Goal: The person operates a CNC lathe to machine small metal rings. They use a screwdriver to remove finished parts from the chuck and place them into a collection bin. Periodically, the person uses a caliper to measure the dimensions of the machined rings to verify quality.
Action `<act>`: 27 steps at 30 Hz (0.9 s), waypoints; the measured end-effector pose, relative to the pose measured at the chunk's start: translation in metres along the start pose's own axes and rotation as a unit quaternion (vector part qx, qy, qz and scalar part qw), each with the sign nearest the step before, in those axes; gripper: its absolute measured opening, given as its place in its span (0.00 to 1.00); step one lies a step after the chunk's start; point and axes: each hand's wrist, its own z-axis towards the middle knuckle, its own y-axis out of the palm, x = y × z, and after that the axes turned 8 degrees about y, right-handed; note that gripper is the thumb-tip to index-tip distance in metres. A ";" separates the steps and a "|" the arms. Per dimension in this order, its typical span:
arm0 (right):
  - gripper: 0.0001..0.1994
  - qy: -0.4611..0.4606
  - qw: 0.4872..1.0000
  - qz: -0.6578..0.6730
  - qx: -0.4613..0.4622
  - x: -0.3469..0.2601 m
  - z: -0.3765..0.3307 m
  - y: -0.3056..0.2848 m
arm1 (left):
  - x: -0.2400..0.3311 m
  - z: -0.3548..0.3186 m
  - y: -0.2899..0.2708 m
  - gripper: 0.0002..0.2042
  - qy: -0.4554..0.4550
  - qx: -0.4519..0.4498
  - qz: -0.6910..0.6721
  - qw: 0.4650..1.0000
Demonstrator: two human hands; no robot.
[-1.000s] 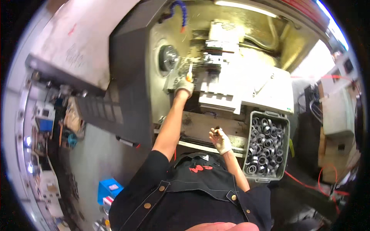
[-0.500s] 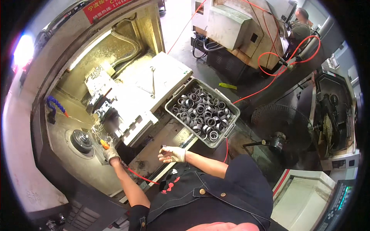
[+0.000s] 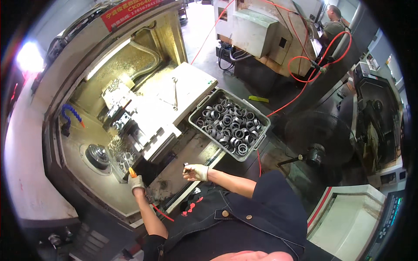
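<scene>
In my gloved left hand (image 3: pixel 137 183) is an air blow gun with an orange body (image 3: pixel 132 172). Its thin nozzle points into the lathe's work area, a little to the right of the round chuck (image 3: pixel 96 156), and a red hose trails behind the hand. My gloved right hand (image 3: pixel 198 173) pinches a small dark metal ring (image 3: pixel 186 166) with its fingertips, above the machine's front ledge. Several similar metal rings (image 3: pixel 230 125) fill a grey plastic crate (image 3: pixel 213 140) beyond that hand.
A wrench (image 3: pixel 175 93) lies on the pale machine cover (image 3: pixel 191 85) beside the crate. A blue coolant hose (image 3: pixel 72 111) curves above the chuck. To the right stand a floor fan (image 3: pixel 315 154) and a hanging red air hose (image 3: pixel 305 81). Another person (image 3: pixel 334 26) stands far right.
My left hand has drawn back toward me with the blow gun, farther from the chuck. My right hand still holds the ring in nearly the same place. The whole view has shifted slightly.
</scene>
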 end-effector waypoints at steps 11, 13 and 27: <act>0.09 0.036 0.998 -0.014 -0.043 0.014 -0.010 0.017 | 0.024 -0.023 -0.021 0.17 -0.026 0.047 0.039 0.998; 0.09 0.028 0.998 -0.007 -0.058 0.012 -0.007 0.014 | -0.001 -0.015 -0.018 0.20 0.001 0.040 0.043 0.998; 0.11 -0.092 0.991 0.096 0.011 0.013 -0.047 -0.016 | -0.038 0.015 0.017 0.34 -0.021 -0.023 -0.159 0.987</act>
